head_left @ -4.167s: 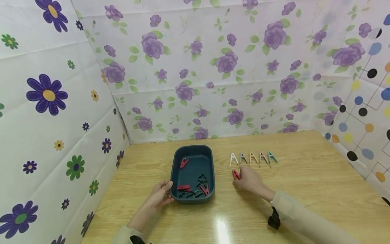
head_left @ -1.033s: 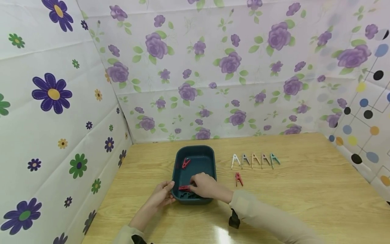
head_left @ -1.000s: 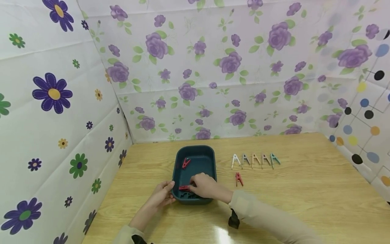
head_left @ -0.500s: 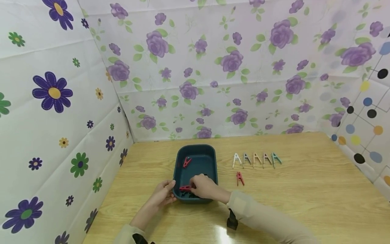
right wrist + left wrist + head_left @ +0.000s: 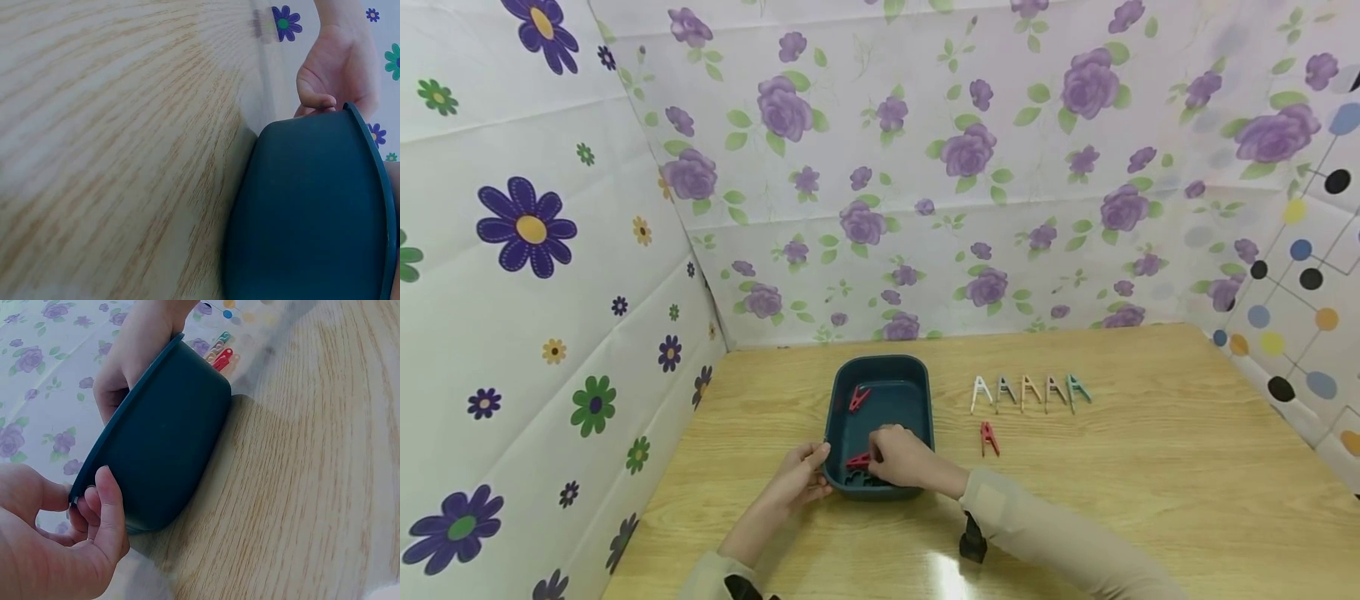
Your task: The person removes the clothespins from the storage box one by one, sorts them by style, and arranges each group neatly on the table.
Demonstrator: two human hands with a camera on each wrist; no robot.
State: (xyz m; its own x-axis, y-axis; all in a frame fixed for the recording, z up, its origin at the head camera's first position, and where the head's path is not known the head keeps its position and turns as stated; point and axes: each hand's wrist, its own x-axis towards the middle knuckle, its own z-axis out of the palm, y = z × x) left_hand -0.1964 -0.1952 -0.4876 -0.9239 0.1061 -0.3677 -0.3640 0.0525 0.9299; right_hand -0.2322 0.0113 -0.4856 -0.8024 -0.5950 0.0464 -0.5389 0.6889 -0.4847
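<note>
A dark teal plastic bin (image 5: pixel 880 360) stands on the wooden table. My left hand (image 5: pixel 797 477) grips its near left corner, thumb over the rim and fingers against the outer wall. The right hand (image 5: pixel 901 457) reaches into the near part of the bin with curled fingers. At its fingertips is a red clothespin (image 5: pixel 857 461), which it appears to pinch; the exact contact is hidden. Another red clothespin (image 5: pixel 859 398) lies at the bin's far left. Dark pieces (image 5: pixel 857 478) on the bin floor are partly covered by the right hand.
Right of the bin, several clothespins stand in a row: a white one (image 5: pixel 981 393) at one end, a teal one (image 5: pixel 1078 389) at the other. A red clothespin (image 5: pixel 989 438) lies below that row. Floral cloth (image 5: pixel 925 250) hangs behind the table (image 5: pixel 1150 467).
The right hand set a red clothespin below the row, then moved left into the bin. Over the last second, the clothespin at its fingertips has turned slightly. The left hand stays on the bin.
</note>
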